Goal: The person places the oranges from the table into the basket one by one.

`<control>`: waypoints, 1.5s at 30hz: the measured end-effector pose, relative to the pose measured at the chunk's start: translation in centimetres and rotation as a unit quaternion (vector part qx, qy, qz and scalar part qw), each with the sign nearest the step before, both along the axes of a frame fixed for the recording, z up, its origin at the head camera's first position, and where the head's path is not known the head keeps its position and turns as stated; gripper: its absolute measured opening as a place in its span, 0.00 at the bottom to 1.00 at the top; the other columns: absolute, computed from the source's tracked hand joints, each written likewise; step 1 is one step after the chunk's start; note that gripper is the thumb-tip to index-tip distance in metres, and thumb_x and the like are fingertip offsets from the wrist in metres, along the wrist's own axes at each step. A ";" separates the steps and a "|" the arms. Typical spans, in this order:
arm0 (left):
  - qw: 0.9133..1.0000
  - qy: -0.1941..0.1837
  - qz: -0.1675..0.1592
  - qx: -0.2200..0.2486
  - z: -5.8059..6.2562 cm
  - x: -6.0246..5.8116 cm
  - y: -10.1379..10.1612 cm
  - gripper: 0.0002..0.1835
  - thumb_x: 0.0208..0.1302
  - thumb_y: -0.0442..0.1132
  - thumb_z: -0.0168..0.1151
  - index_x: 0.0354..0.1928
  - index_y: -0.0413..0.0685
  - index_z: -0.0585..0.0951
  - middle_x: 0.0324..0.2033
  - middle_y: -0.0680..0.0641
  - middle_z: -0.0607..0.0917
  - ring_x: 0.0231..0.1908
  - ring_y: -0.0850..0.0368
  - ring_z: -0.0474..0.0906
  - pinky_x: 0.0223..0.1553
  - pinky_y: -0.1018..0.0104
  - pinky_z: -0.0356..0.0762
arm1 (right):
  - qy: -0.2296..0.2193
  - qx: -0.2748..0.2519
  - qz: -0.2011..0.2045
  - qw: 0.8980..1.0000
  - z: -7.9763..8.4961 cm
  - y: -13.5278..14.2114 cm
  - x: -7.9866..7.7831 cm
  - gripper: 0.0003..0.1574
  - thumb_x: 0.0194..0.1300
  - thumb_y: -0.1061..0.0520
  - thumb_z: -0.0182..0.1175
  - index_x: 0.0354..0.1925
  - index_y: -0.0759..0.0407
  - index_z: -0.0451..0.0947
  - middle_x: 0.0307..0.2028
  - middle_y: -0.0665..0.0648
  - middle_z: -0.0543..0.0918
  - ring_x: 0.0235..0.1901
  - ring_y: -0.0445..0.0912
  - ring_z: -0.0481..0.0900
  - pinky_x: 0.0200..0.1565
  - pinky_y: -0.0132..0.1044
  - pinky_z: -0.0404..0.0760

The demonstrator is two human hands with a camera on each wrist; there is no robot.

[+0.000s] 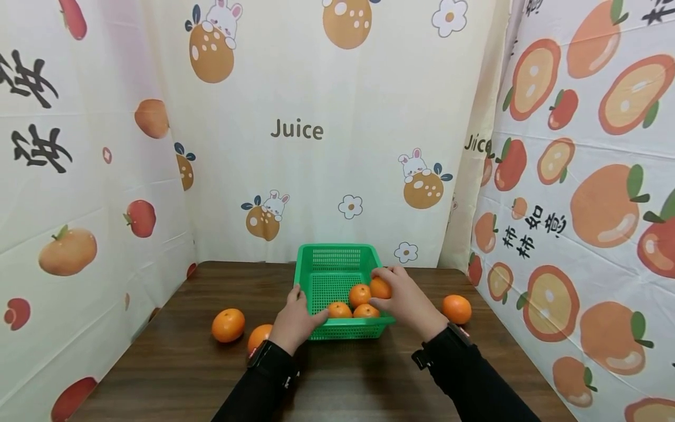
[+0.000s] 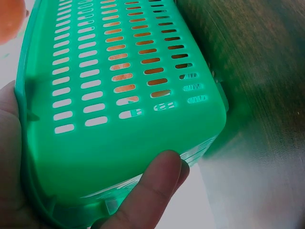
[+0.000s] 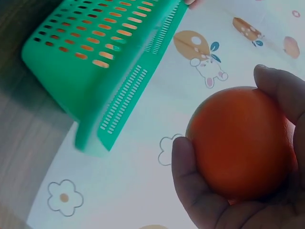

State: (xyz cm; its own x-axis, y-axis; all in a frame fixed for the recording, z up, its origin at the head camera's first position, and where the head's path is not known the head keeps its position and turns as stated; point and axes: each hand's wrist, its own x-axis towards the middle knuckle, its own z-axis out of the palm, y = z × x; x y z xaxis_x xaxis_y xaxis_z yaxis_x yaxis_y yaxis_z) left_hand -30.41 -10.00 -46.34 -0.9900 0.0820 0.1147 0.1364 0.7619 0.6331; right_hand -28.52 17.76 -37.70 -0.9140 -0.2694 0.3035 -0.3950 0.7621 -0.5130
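Observation:
A green plastic basket (image 1: 345, 329) with slotted walls stands on the table, several oranges (image 1: 339, 310) lying in its front right part. My left hand (image 1: 296, 321) grips the basket by its left front corner; in the left wrist view its fingers (image 2: 155, 188) bear on the outer wall. Over the basket's right side, my right hand (image 1: 406, 296) holds another orange (image 1: 380, 288). The right wrist view shows this orange (image 3: 240, 143) between thumb and fingers, apart from the basket (image 3: 57, 67). Part of the fruit is hidden by the palm.
Two oranges lie on the brown table (image 1: 174, 363) left of the basket: one farther out (image 1: 228, 325), the other (image 1: 259, 338) partly behind my left wrist. A single orange (image 1: 456, 309) rests at the right. Fruit-printed curtains (image 1: 337, 146) close off the back and both sides.

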 end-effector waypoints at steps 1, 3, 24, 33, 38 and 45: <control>1.000 0.000 -0.001 0.001 0.0 0.0 0.0 0.51 0.74 0.64 0.62 0.81 0.32 0.61 0.85 0.37 0.51 0.53 0.37 0.86 0.50 0.46 0.84 | 0.000 0.005 0.002 1.000 0.2 -0.2 -0.2 0.29 0.66 0.54 0.77 0.63 0.49 0.80 0.58 0.60 0.74 0.45 0.50 0.78 0.45 0.41 0.84; 1.000 0.001 -0.002 0.002 0.1 0.0 0.0 0.51 0.74 0.64 0.63 0.81 0.31 0.61 0.85 0.37 0.51 0.54 0.37 0.86 0.52 0.44 0.83 | -0.004 0.011 0.003 1.000 0.7 -0.7 -0.6 0.30 0.66 0.53 0.77 0.63 0.48 0.80 0.58 0.60 0.74 0.45 0.51 0.78 0.45 0.41 0.85; 1.000 -0.003 -0.002 0.003 0.3 0.0 -0.2 0.52 0.73 0.65 0.63 0.80 0.31 0.62 0.85 0.37 0.52 0.52 0.38 0.86 0.51 0.45 0.84 | -0.046 0.084 0.028 0.995 1.4 -3.6 -5.6 0.30 0.65 0.51 0.77 0.63 0.46 0.80 0.57 0.61 0.75 0.46 0.51 0.75 0.44 0.40 0.82; 1.000 -0.003 0.004 0.001 0.2 -0.1 -0.2 0.53 0.72 0.67 0.63 0.81 0.32 0.62 0.85 0.39 0.52 0.51 0.38 0.86 0.52 0.45 0.84 | -0.044 0.128 0.026 0.990 1.6 -4.5 -7.3 0.29 0.66 0.51 0.76 0.63 0.45 0.80 0.56 0.61 0.75 0.44 0.51 0.75 0.44 0.41 0.77; 1.000 -0.003 0.006 -0.001 0.2 -0.2 -0.2 0.53 0.71 0.67 0.63 0.80 0.32 0.62 0.85 0.39 0.52 0.53 0.38 0.86 0.54 0.44 0.84 | -0.049 0.124 0.032 0.990 1.6 -5.2 -7.7 0.25 0.70 0.53 0.69 0.63 0.46 0.80 0.57 0.62 0.74 0.40 0.52 0.75 0.41 0.41 0.74; 1.000 -0.004 0.004 0.002 0.1 -0.1 -0.2 0.52 0.72 0.66 0.64 0.80 0.31 0.62 0.85 0.38 0.53 0.54 0.37 0.86 0.54 0.44 0.84 | -0.077 0.121 0.024 0.989 0.9 -5.6 -8.6 0.26 0.75 0.52 0.55 0.69 0.46 0.76 0.61 0.63 0.71 0.41 0.54 0.74 0.44 0.46 0.70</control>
